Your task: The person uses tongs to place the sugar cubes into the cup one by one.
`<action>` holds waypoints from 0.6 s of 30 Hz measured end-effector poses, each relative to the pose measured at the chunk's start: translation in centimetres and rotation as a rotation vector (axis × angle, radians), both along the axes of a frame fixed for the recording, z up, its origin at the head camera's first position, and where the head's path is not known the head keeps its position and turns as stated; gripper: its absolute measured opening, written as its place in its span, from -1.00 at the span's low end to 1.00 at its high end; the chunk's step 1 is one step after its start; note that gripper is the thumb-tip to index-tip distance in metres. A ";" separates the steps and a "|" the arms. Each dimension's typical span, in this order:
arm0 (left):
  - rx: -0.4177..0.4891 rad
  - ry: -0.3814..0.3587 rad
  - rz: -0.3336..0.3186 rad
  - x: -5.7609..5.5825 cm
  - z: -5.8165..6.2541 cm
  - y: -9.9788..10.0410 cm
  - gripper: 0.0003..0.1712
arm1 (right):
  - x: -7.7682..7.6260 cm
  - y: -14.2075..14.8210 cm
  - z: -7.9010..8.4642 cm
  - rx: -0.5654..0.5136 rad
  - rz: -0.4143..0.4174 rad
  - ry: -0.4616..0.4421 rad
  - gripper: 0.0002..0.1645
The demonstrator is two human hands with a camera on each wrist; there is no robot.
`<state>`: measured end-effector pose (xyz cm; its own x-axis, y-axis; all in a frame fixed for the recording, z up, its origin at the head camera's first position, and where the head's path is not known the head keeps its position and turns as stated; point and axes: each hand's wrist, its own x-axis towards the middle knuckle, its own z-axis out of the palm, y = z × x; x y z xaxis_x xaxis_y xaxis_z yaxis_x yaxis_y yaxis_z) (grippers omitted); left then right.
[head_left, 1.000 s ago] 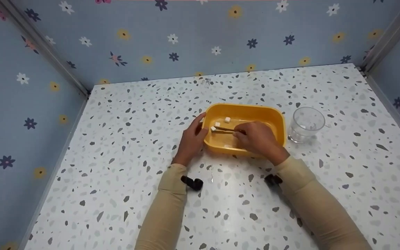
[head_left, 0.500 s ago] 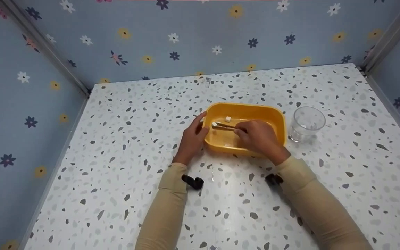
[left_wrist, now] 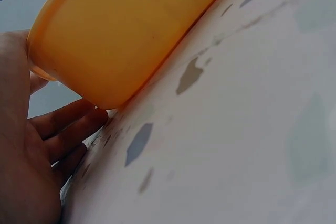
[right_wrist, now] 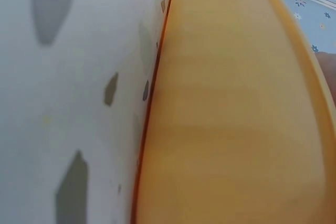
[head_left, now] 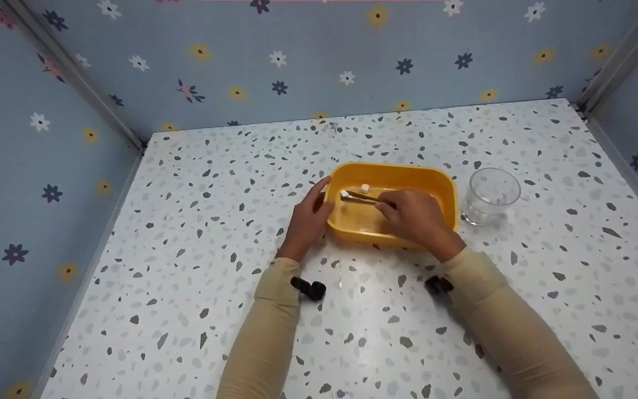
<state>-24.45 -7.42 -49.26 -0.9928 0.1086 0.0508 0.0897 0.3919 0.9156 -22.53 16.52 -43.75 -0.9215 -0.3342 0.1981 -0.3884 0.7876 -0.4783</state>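
My right hand (head_left: 416,218) reaches into a yellow plastic tub (head_left: 396,168) and pinches a pair of dark tweezers (head_left: 368,198). At the tweezers' tips sits a small white cube (head_left: 344,194), near the tub's left end. Another white cube (head_left: 365,188) lies close by on the tub floor. My left hand (head_left: 307,223) grips the tub's left end, its thumb at the rim. In the left wrist view, its fingers (left_wrist: 79,124) curl in by the tub's lower corner. Only the tub's outer wall (right_wrist: 231,103) fills most of the right wrist view; the tweezers are hidden there.
A clear glass (head_left: 490,199) stands just right of the tub, with small whitish bits showing in it. The speckled white table (head_left: 230,194) meets flowered blue panels (head_left: 308,61) at the back and sides.
The tweezers' tips have moved from one white cube to a spot slightly farther back, narrowing together, with a white cube at them. The left hand stays at the tub.
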 end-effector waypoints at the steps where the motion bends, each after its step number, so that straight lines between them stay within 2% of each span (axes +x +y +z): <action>1: 0.001 0.002 -0.001 0.0 0.0 0.0 -0.40 | 0.0 0.0 0.0 -0.002 -0.001 0.002 -0.74; 18: 0.013 0.010 -0.005 0.1 -0.1 -0.1 -0.40 | 0.2 0.1 -0.3 -0.035 0.001 0.056 -0.77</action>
